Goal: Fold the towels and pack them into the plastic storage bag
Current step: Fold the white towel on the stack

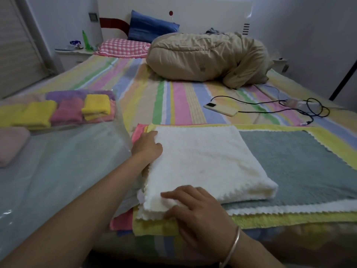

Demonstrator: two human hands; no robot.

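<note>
Head view: your left hand (147,146) grips the far-left edge of the folded white towel (204,163) at frame centre, and your right hand (195,207) pinches its near-left corner. Catch every layer in both grips, lift level so the fold holds, then carry it left to the plastic storage bag (63,171) lying on the bed (173,97). Counted: one white towel in your hands; under it three flat ones, a grey-green towel (299,163), a yellow towel (289,219) and a pink towel (121,221); one bag, with about six folded towels (67,111) at upper left, exact number unclear
</note>
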